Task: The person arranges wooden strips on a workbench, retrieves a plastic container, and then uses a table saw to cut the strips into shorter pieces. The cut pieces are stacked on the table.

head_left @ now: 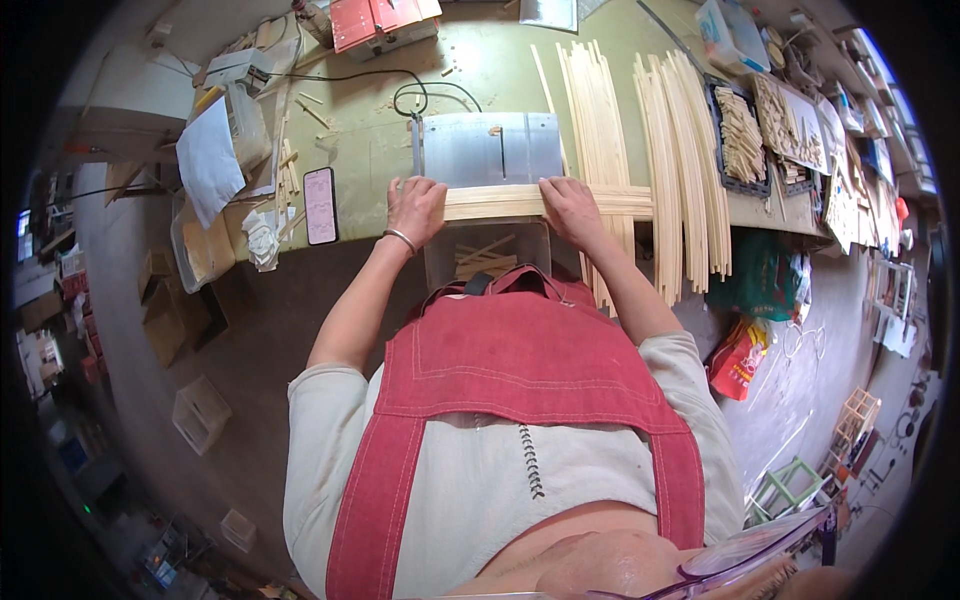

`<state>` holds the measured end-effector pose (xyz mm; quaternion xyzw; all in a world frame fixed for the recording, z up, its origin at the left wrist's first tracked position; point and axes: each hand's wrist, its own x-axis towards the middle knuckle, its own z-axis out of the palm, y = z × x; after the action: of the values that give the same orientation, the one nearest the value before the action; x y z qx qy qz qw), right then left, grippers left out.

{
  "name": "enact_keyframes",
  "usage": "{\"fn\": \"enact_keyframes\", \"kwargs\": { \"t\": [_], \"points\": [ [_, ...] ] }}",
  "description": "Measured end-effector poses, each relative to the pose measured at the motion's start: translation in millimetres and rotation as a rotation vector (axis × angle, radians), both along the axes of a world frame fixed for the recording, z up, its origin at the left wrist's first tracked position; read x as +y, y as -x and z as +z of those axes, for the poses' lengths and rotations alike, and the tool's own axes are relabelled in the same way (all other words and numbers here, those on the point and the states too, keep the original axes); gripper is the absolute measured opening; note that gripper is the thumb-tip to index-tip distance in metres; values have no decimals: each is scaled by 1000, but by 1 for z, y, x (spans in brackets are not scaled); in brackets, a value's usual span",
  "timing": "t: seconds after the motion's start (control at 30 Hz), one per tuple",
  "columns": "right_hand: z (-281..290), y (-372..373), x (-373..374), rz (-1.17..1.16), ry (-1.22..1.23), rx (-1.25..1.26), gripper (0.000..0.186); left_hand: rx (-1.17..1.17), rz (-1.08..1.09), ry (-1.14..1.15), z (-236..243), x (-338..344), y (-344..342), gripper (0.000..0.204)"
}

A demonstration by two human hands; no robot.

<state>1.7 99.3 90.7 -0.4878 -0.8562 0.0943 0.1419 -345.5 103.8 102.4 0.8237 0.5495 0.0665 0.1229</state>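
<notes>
Greenish tabletop (500, 65), black tray (748, 188) of short sticks (740, 135), both hands (415, 210) (571, 210) around wooden strips (495, 203).

I've got a green table (350, 150) on my feed, metal plate (465, 150) up front, phone (320, 206) to the left, two piles of wood strips (597, 120) to the right. Red box (385, 24) at the back, cable (350, 75) looped behind the plate.
</notes>
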Motion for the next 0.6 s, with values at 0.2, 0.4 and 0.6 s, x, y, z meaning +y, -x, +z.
{"fn": "enact_keyframes", "kwargs": {
  "t": [0.2, 0.4, 0.6],
  "points": [
    [-1, 0, 5, 33, 19, 15, 43, 53, -35, -7, 2, 3, -7, 67],
    [-3, 1, 6, 43, -21, 0, 44, -79, -155, -28, 3, 8, -28, 61],
    [5, 5, 11, 32, -29, 1, 43, -155, -186, -132, -14, 15, -23, 62]
  ]
}}
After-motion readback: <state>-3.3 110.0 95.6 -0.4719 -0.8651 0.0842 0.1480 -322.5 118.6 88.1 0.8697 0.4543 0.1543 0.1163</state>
